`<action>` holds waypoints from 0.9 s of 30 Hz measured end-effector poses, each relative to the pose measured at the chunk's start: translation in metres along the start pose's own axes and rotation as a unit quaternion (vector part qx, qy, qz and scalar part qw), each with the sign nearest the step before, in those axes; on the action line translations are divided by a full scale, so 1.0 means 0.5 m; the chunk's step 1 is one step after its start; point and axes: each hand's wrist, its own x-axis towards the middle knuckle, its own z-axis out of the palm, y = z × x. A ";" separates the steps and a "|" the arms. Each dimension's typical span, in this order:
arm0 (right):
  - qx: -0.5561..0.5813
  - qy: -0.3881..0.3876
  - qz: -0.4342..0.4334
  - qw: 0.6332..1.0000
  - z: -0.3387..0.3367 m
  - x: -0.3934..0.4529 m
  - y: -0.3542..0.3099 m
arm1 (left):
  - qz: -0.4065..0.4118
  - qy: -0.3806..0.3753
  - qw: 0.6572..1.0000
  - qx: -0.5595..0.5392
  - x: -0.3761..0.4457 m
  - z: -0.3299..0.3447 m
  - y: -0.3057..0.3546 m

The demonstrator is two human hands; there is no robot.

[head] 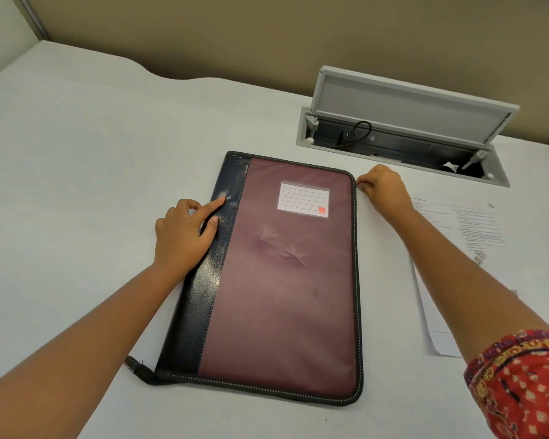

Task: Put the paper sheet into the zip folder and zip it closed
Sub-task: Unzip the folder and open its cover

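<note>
A maroon zip folder [282, 280] with a black spine and a white label lies flat and closed on the white desk [76, 153]. My left hand [184, 236] presses on the black spine at the folder's left edge, fingers spread. My right hand [382, 188] is at the folder's far right corner, fingers pinched at the zipper there; the zip pull itself is hidden under the fingers. A printed paper sheet [463, 248] lies on the desk to the right of the folder, partly under my right forearm.
An open cable hatch [403, 137] with its grey lid raised is set into the desk behind the folder, a black cable inside. A beige partition wall [267, 36] runs along the back. A black strap end [137, 369] sticks out at the folder's near left corner.
</note>
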 end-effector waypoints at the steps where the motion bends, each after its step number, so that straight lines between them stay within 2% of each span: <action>1: 0.006 0.004 0.015 1.000 0.001 -0.010 -0.001 | -0.003 0.001 1.000 -0.004 0.000 0.000 0.001; 15: 0.092 0.066 0.103 0.988 0.010 -0.209 -0.057 | 0.002 0.016 1.000 0.008 -0.005 -0.004 0.010; 27: 0.132 0.067 0.132 0.980 0.010 -0.374 -0.094 | 0.022 0.025 0.998 0.055 -0.007 -0.013 0.015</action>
